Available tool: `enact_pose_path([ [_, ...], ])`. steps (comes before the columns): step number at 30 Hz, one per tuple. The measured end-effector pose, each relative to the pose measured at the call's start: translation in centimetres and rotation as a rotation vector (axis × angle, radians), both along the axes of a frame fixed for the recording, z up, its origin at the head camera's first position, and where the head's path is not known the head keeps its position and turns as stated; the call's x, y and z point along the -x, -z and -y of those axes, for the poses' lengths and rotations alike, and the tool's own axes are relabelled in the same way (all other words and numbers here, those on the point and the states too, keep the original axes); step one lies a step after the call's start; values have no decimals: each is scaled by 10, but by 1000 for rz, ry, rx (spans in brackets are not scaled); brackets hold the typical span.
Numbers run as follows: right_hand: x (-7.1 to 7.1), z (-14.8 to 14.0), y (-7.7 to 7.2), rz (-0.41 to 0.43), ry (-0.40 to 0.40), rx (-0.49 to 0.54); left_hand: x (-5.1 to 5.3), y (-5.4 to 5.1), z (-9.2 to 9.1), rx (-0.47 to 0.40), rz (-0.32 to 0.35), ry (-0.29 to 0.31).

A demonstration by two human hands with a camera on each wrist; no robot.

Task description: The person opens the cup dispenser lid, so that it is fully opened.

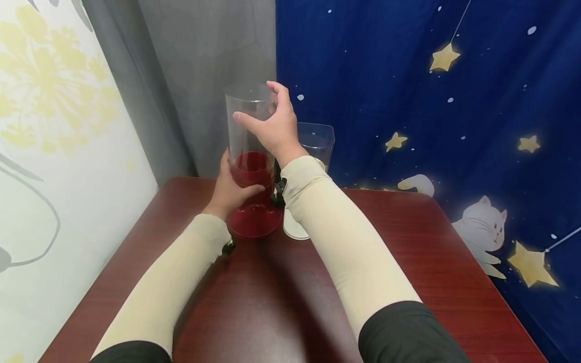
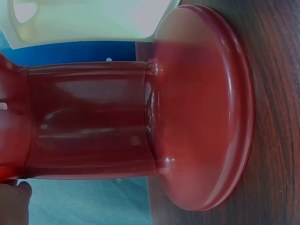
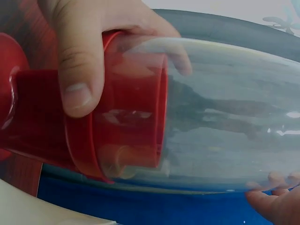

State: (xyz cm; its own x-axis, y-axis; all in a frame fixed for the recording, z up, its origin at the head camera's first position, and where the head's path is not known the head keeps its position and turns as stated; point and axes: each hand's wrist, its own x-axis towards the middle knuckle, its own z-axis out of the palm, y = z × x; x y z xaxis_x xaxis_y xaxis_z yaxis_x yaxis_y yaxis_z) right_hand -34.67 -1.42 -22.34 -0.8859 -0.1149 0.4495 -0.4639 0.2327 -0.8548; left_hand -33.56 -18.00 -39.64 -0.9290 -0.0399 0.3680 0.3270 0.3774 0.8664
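Note:
A red stand (image 1: 254, 226) with a round foot rests on the table; its smooth neck and base fill the left wrist view (image 2: 201, 112). A clear plastic cylinder (image 1: 240, 133) stands upright on its red collar (image 3: 129, 108), the collar's rim showing inside the cylinder. My left hand (image 1: 227, 191) grips the collar where it meets the cylinder, thumb in front and fingers behind. Higher up, my right hand (image 1: 279, 126) holds the cylinder's upper part, thumb and fingers spread around its wall. Only fingertips of the right hand (image 3: 279, 199) show in the right wrist view.
Just right of the red stand is a white stand (image 1: 295, 229) with a clear squarish container (image 1: 317, 135), partly hidden by my right arm. The reddish-brown table (image 1: 236, 302) meets a grey curtain (image 1: 213, 45) and a blue star-patterned curtain (image 1: 363, 91) behind.

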Motion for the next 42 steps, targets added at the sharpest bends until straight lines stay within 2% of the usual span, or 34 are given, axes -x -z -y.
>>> enact_pose_path([
  [10, 2, 3, 4, -5, -29, -11, 1, 0, 1, -1, -28, 10],
  [16, 2, 5, 5, -35, -21, -13, 0, -1, 2, -20, -12, 23],
  [22, 0, 5, 4, -29, -22, -13, 3, 0, 2, -36, 0, 32],
  [26, -3, 5, -3, -41, -21, 4, 5, 2, 2, -43, -4, 35],
  [32, -8, 0, -23, -98, -7, 41, 4, 1, -1, -46, -58, 55],
  [35, -11, -2, -32, -131, -3, 55, 1, 0, -2, -21, -62, 45],
  [38, -16, -4, -37, -165, -21, 89, 0, 0, -2, 3, -45, 29],
  [42, -23, -7, -41, -208, -84, 155, 0, 2, 0, 18, -21, 22],
])
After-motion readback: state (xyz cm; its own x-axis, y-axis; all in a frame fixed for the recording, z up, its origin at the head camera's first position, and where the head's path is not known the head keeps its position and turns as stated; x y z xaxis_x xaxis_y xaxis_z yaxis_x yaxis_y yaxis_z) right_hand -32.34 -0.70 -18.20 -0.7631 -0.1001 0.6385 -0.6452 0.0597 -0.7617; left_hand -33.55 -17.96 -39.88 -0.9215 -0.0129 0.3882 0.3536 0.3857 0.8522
